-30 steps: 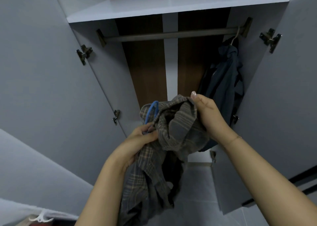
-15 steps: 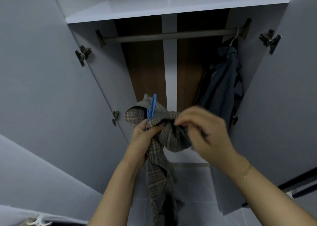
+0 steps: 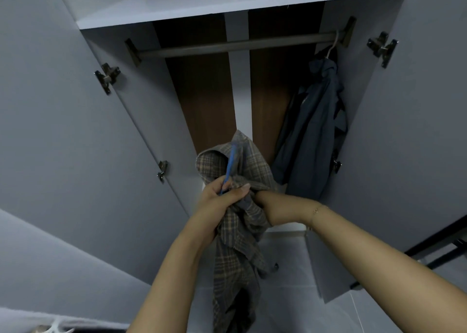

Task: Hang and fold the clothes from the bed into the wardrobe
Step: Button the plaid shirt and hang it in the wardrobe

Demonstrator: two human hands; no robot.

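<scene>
Landmark: the rail (image 3: 237, 44) across the open wardrobe (image 3: 156, 11); we place everything by it.
Shirt: the plaid shirt (image 3: 242, 226) hangs in front of the wardrobe, well below the rail and under its middle, bunched at the top and trailing down toward the floor.
Hanger: the blue hanger (image 3: 231, 164) stands up out of the shirt's collar end, its lower part in our grip.
Left hand: our left hand (image 3: 222, 196) grips the hanger and a fold of shirt together, fingers curled round both.
Right hand: half a second ago it was above the cloth, pinching at the collar; now our right hand (image 3: 262, 196) has pushed into the shirt below the collar. Its fingers are hidden in the fabric, so we cannot tell how they lie.
Change: the hanger now stands higher inside the shirt than a second ago.
Meaning: we judge we are feeding the hanger through; the shirt is not yet ready to go up.
Jacket: a dark jacket (image 3: 313, 130) already hangs at the rail's right end.
</scene>
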